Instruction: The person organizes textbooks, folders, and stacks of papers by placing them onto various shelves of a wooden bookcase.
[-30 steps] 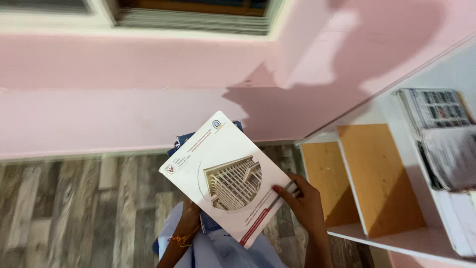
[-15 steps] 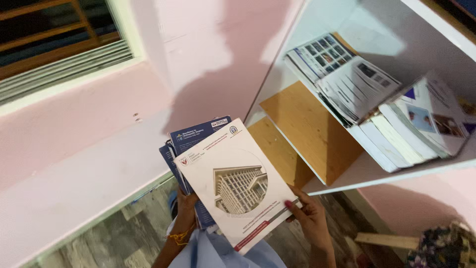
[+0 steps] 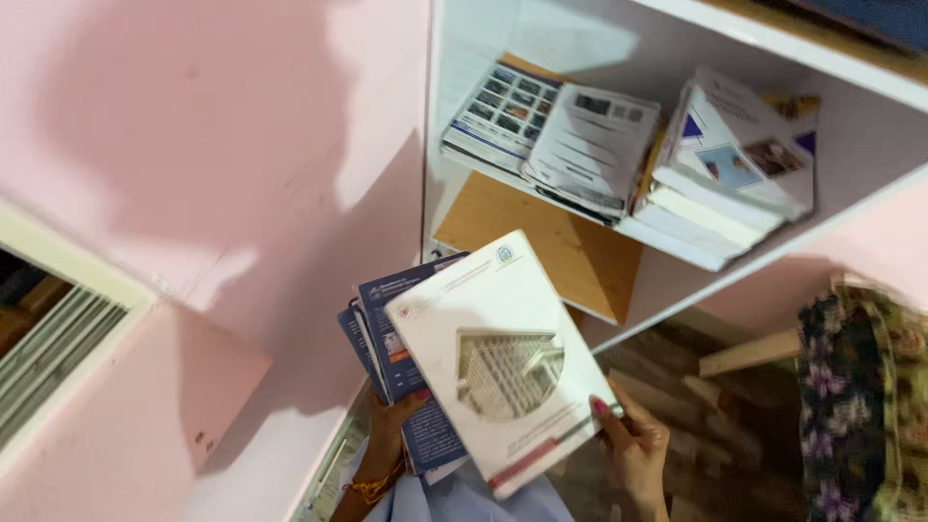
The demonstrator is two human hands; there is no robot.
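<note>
A thin white booklet [image 3: 503,360], judged light, floppy and slick-covered, is pinched at its lower right edge by the right hand [image 3: 633,447], while blue booklets [image 3: 396,338] beneath are clasped from below by the left hand [image 3: 391,425], before the white shelf [image 3: 677,280].

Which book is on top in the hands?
Below the white shelf, both hands hold a small stack of books. The left hand supports blue books underneath; the right hand grips the top book. It is the only white one, picturing a building.
</note>
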